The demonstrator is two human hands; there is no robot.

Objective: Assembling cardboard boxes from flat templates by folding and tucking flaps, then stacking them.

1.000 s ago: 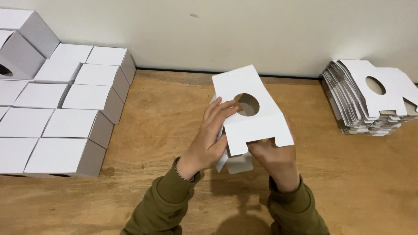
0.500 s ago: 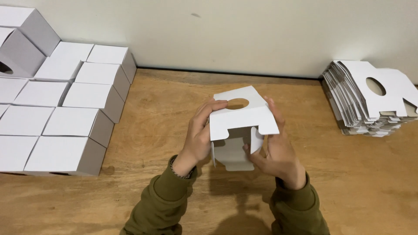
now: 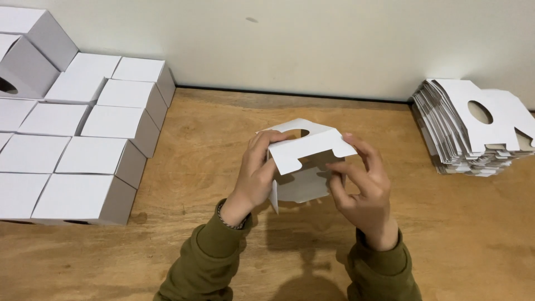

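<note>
Both of my hands hold a white cardboard box blank (image 3: 305, 153) above the middle of the wooden table (image 3: 200, 139). It is partly folded into a box shape, with a flap carrying an oval hole bent over on top. My left hand (image 3: 257, 175) grips its left side, fingers curled over the upper edge. My right hand (image 3: 361, 184) holds the right side, fingers spread against the front panel. Both sleeves are olive green.
Several folded white boxes (image 3: 78, 139) stand in rows at the left, some stacked. A pile of flat white blanks (image 3: 473, 131) with oval holes lies at the right. A pale wall (image 3: 312, 39) runs along the table's back edge.
The blank went from a raised flat sheet to a box shape held lower. The holed flap has folded down over the top, and my right hand shifted to the front panel.
</note>
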